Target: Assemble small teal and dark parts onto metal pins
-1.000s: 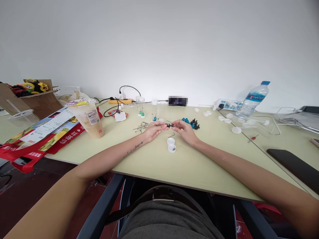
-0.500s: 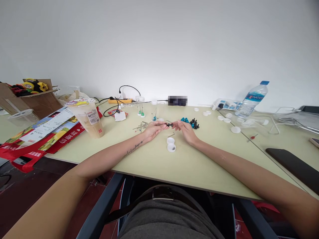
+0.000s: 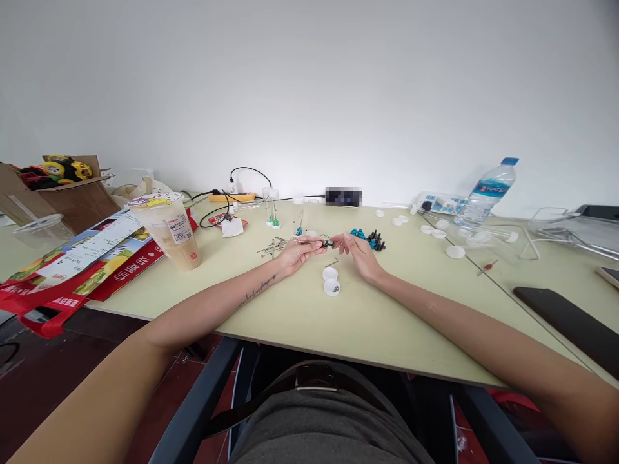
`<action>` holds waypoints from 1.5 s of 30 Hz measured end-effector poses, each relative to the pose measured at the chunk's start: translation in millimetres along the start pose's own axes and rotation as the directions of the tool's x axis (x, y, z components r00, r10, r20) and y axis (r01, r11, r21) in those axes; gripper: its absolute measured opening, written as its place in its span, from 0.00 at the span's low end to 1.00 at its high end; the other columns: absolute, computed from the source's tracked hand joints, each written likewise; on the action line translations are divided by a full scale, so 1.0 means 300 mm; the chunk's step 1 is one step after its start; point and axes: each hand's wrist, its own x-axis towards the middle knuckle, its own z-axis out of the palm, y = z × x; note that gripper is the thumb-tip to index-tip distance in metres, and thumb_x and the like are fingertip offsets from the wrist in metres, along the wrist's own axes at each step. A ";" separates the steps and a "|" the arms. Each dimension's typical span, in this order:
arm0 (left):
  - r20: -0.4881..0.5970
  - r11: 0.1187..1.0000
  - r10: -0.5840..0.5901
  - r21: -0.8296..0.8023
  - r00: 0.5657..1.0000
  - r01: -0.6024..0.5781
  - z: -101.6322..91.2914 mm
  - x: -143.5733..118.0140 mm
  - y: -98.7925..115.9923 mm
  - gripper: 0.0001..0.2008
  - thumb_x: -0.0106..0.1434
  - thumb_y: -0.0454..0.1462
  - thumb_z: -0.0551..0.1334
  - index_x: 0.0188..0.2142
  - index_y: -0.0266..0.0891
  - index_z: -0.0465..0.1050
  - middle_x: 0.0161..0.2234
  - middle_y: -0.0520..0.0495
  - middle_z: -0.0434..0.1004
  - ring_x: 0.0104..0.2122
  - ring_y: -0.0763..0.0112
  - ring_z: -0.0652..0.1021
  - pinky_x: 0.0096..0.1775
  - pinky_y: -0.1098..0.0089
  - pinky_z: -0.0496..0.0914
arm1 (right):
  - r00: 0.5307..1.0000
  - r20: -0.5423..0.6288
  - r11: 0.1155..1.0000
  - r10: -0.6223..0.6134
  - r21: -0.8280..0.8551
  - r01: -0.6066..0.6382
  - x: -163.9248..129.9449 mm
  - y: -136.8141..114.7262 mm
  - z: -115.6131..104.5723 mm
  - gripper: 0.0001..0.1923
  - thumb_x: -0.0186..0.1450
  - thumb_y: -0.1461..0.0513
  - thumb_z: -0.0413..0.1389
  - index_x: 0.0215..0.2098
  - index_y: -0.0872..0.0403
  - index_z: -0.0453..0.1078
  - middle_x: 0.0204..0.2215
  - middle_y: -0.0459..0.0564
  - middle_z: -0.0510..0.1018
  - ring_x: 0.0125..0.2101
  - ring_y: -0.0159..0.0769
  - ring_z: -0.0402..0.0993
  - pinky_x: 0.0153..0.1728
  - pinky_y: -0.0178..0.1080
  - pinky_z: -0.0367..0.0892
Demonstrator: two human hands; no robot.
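My left hand (image 3: 296,255) pinches a small black cylindrical part (image 3: 328,244) with thumb and forefinger. From the other side, my right hand (image 3: 360,252) has its fingertips closed in at the right end of the same part. Fine detail there is too small to make out. Just below my hands, a thin L-shaped metal key (image 3: 331,261) lies on the table. Nearer me are two round white caps, the front cap (image 3: 331,287) holding tiny dark pieces. Beyond my right hand sit several blue parts (image 3: 356,233) and several black screw-like parts (image 3: 376,240).
Thin metal pins (image 3: 271,247) lie left of my left hand, with clear tubes (image 3: 271,209) behind. A drink cup (image 3: 176,235) and red bag (image 3: 140,261) stand left. To the right are a tilted water bottle (image 3: 488,193), white discs (image 3: 455,252) and a dark phone-like slab (image 3: 565,322).
The view has shifted very slightly. Both hands stay at the small black part, with my right fingers moving only a little.
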 end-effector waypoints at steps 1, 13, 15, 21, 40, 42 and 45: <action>0.004 1.000 0.003 -0.003 1.000 -0.003 -0.001 0.001 -0.002 0.10 0.48 0.30 0.67 0.32 0.31 0.75 0.33 0.44 0.78 0.33 0.71 0.79 0.50 0.66 0.68 | 1.000 0.006 1.000 0.001 -0.003 -0.001 0.000 -0.002 0.000 0.24 0.64 0.47 0.42 0.41 0.53 0.70 0.32 0.50 0.74 0.30 0.33 0.68 0.35 0.38 0.63; 0.142 0.999 -0.029 -0.010 0.990 0.030 0.002 -0.017 0.002 0.12 0.48 0.28 0.67 0.34 0.31 0.74 0.34 0.43 0.78 0.37 0.67 0.78 0.52 0.63 0.66 | 0.992 0.125 0.997 -0.008 -0.079 0.018 -0.003 -0.013 0.002 0.16 0.64 0.51 0.46 0.29 0.53 0.65 0.24 0.46 0.70 0.27 0.32 0.66 0.30 0.36 0.61; 0.159 0.999 -0.022 -0.020 0.987 0.025 0.005 -0.018 0.002 0.11 0.48 0.30 0.67 0.35 0.31 0.74 0.35 0.43 0.78 0.38 0.66 0.78 0.52 0.62 0.66 | 0.991 0.136 0.998 -0.014 -0.054 0.021 -0.002 -0.010 0.004 0.16 0.65 0.51 0.45 0.29 0.53 0.65 0.24 0.45 0.70 0.27 0.32 0.66 0.31 0.36 0.61; 0.147 1.000 -0.019 0.020 0.989 0.016 0.002 -0.010 -0.004 0.11 0.49 0.32 0.67 0.33 0.30 0.75 0.34 0.43 0.78 0.37 0.69 0.78 0.50 0.65 0.67 | 0.986 0.164 0.999 -0.029 -0.017 0.032 -0.001 -0.011 0.003 0.18 0.66 0.50 0.44 0.28 0.54 0.64 0.24 0.45 0.69 0.27 0.32 0.66 0.33 0.36 0.62; 0.128 1.000 -0.024 -0.010 0.992 0.026 -0.005 -0.004 0.000 0.08 0.51 0.32 0.66 0.32 0.29 0.74 0.33 0.44 0.77 0.35 0.71 0.78 0.46 0.70 0.69 | 0.965 0.074 0.888 -0.250 -0.380 0.259 -0.016 -0.019 0.013 0.06 0.65 0.60 0.49 0.39 0.52 0.63 0.33 0.47 0.70 0.32 0.33 0.67 0.36 0.37 0.62; 0.131 1.000 -0.020 -0.016 0.991 0.023 -0.005 -0.003 -0.001 0.08 0.51 0.32 0.66 0.32 0.29 0.74 0.33 0.44 0.77 0.35 0.71 0.78 0.46 0.70 0.69 | 0.963 0.073 0.888 -0.261 -0.374 0.269 -0.015 -0.016 0.013 0.05 0.65 0.60 0.49 0.39 0.52 0.63 0.34 0.48 0.70 0.32 0.33 0.67 0.36 0.37 0.62; 0.119 1.000 -0.026 -0.012 0.993 0.027 -0.004 -0.001 -0.002 0.08 0.52 0.33 0.65 0.32 0.29 0.74 0.33 0.43 0.77 0.35 0.71 0.78 0.47 0.69 0.69 | 0.960 0.071 0.889 -0.270 -0.364 0.277 -0.013 -0.012 0.012 0.05 0.64 0.61 0.50 0.39 0.52 0.63 0.34 0.48 0.70 0.31 0.33 0.67 0.36 0.37 0.62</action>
